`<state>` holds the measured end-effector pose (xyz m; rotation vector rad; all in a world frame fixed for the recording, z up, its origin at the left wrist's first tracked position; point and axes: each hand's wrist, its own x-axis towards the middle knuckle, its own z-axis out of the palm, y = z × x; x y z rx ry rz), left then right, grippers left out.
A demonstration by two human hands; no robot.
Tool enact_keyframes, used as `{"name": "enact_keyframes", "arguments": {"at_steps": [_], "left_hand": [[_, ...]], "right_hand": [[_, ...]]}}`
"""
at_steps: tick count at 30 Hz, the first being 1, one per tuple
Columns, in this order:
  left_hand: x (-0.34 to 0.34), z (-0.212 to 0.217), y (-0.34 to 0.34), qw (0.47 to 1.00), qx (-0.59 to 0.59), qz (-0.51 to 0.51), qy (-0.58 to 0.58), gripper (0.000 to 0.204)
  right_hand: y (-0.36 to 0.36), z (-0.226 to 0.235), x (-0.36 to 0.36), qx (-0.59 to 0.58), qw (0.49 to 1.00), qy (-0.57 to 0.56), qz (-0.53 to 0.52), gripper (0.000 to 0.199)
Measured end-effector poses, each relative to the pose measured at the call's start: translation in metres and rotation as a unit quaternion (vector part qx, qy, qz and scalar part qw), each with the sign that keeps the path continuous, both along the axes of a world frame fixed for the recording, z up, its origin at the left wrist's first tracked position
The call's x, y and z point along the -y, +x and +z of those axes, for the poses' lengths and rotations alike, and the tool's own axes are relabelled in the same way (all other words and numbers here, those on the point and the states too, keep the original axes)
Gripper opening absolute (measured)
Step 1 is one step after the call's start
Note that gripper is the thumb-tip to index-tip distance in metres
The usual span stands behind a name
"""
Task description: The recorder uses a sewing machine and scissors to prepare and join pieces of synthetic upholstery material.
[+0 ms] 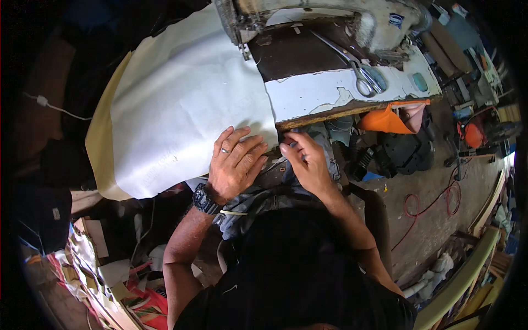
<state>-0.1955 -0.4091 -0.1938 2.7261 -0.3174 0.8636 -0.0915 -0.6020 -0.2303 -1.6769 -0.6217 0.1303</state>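
A large white sheet [165, 110], smooth and slightly shiny like vinyl, lies over the left of the sewing table with a yellowish layer [102, 148] showing along its left side. My left hand [236, 159] rests flat on the sheet's near right corner, fingers stretched out. Just beside that corner, at the table's front edge, my right hand [308, 162] has its thumb and fingers curled in; what they hold, if anything, is hidden. The sewing machine [242, 27] stands at the back, its presser foot [245, 54] close to the sheet's right edge.
Scissors [366, 80] and a blue-green piece of chalk or soap [420, 82] lie on the chipped white tabletop [308, 99]. An orange cloth pouch [390, 118] hangs below its front edge. A red hose [412, 212] coils on the floor at right. Scraps [148, 297] are heaped at lower left.
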Motion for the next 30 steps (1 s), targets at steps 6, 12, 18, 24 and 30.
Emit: {"name": "enact_keyframes", "arguments": {"at_steps": [6, 12, 18, 24, 30], "left_hand": [[0.008, -0.003, 0.001, 0.999, -0.006, 0.018, 0.028, 0.042], [0.014, 0.008, -0.001, 0.999, 0.000, 0.044, 0.021, 0.042], [-0.004, 0.024, -0.008, 0.999, 0.002, -0.017, 0.051, 0.037], [-0.002, 0.040, -0.004, 0.988, -0.084, -0.053, 0.115, 0.041], [-0.005, 0.031, -0.005, 0.989, -0.091, -0.069, 0.098, 0.042]], "right_hand": [[0.011, 0.007, -0.006, 0.052, 0.995, -0.025, 0.076, 0.015], [0.007, 0.031, -0.007, -0.116, 0.982, 0.012, 0.149, 0.015], [0.010, 0.029, -0.006, -0.175, 0.964, -0.005, 0.198, 0.017], [0.034, 0.027, 0.009, 0.126, 0.991, -0.003, 0.041, 0.009], [0.049, 0.020, 0.004, 0.377, 0.923, -0.072, 0.003, 0.036]]}}
